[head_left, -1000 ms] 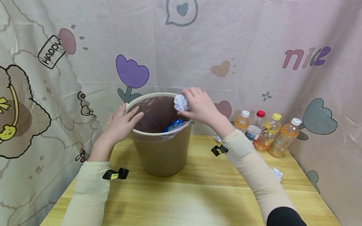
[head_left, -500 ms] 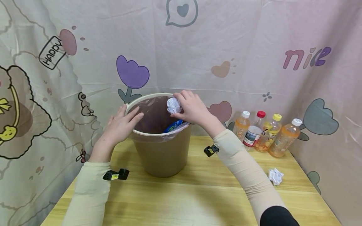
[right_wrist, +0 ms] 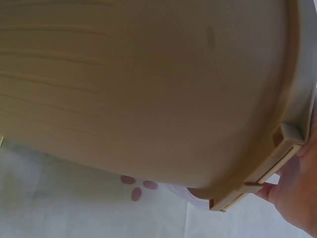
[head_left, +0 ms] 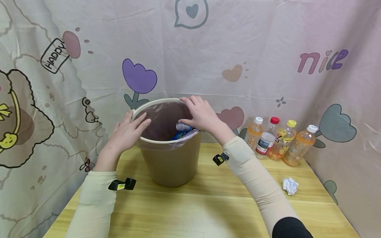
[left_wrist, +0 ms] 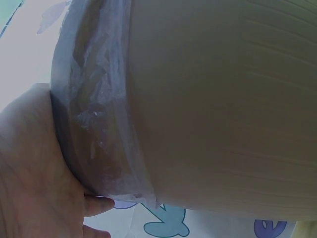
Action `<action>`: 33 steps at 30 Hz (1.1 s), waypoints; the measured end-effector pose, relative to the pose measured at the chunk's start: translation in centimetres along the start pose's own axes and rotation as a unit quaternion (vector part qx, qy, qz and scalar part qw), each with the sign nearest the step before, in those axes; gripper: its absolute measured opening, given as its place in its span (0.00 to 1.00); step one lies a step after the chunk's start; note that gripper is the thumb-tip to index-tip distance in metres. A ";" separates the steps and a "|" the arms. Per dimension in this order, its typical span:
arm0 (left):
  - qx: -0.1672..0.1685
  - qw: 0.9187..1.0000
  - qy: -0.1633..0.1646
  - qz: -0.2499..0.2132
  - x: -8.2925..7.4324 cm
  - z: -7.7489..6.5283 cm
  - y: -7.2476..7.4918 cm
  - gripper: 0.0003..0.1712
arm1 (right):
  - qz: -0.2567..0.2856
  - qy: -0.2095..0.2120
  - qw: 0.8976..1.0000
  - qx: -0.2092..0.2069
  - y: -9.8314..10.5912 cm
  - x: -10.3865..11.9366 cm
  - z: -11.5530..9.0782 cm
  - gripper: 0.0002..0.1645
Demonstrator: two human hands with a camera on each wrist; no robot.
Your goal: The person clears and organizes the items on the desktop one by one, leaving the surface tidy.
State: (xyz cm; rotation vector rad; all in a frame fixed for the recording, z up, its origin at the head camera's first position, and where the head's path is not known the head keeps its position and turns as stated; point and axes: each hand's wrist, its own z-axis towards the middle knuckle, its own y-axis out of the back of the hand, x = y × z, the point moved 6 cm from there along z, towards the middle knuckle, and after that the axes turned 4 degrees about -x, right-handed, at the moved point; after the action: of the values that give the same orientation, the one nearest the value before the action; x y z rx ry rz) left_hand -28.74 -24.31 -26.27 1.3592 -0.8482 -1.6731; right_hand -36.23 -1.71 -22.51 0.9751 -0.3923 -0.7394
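A brown trash bin (head_left: 169, 165) with a cream rim and a clear plastic liner (head_left: 175, 145) stands on the wooden table. My left hand (head_left: 126, 132) rests against the left side of its rim, fingers spread. Over the right side of the rim is my right hand (head_left: 200, 112), thumb and fingers apart, holding nothing. Inside the bin, below the right thumb, a blurred whitish paper ball (head_left: 180, 127) appears beside a blue wrapper (head_left: 178, 136). The left wrist view shows that hand touching the rim (left_wrist: 62, 119); in the right wrist view the fingers are partly hidden behind the rim.
A crumpled paper ball (head_left: 290, 185) lies on the right of the table (head_left: 226, 211). Behind it, several drink bottles stand in a row, among them a red-capped bottle (head_left: 266, 142) and a white-capped bottle (head_left: 299, 147). A patterned cloth (head_left: 202, 59) hangs at the back.
My right hand moved left over the bin with the paper ball and let it go; the ball dropped inside. The left hand stayed at the rim.
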 end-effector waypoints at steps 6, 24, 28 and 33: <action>-0.002 1.000 -0.001 -0.005 0.0 0.0 -0.1 0.46 | -0.004 0.000 1.000 -0.014 0.1 -0.3 -0.3 0.47; 0.003 1.000 0.004 -0.005 0.1 0.0 -0.2 0.45 | 0.020 -0.018 0.998 -0.063 1.2 -2.3 -3.5 0.42; 0.002 1.000 0.004 -0.004 0.1 0.0 -0.2 0.46 | 0.022 -0.029 0.997 -0.071 1.5 -2.6 -4.3 0.41; -0.001 1.000 0.002 -0.005 0.1 0.0 0.0 0.46 | 0.019 -0.036 0.995 -0.090 2.1 -2.8 -5.2 0.41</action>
State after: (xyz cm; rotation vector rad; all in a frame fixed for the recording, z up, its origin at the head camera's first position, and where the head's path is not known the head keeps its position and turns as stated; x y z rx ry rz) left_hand -28.80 -24.35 -26.33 1.3670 -0.8382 -1.6777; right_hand -34.21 4.22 -23.34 0.7725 -0.3985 -0.7634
